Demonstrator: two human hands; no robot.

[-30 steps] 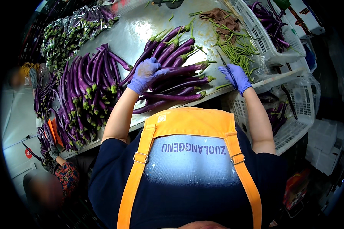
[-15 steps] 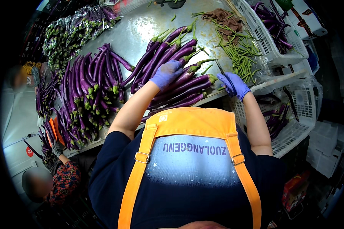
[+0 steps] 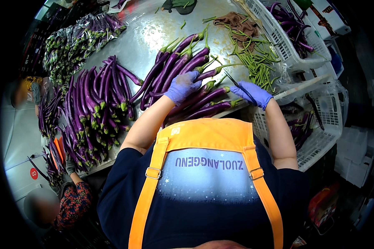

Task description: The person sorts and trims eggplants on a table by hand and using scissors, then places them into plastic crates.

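My left hand (image 3: 183, 87), in a purple-blue glove, closes over a long purple eggplant (image 3: 206, 75) whose thin green stem points right. In my gloved right hand (image 3: 255, 94) is a pair of dark scissors (image 3: 233, 80). Their blades point up and left, close below that stem; the handles are partly hidden by my fingers. More eggplants (image 3: 166, 68) lie side by side under and beyond my left hand, stems toward the upper right. Several others (image 3: 205, 110) rest along the table edge between my hands and my apron.
Left of my arm is a large eggplant pile (image 3: 89, 99), with bagged eggplants (image 3: 77, 39) behind. Cut green stems (image 3: 259, 62) and a brown cloth (image 3: 237, 25) lie right on the metal table (image 3: 147, 35). White crates (image 3: 278, 39) stand at right. A co-worker's gloved hand (image 3: 70, 162) is lower left.
The eggplant under my left hand now stands out from the others, its stem reaching farther right. My right hand has moved left, and the scissors tilt more to the left, nearer the stem.
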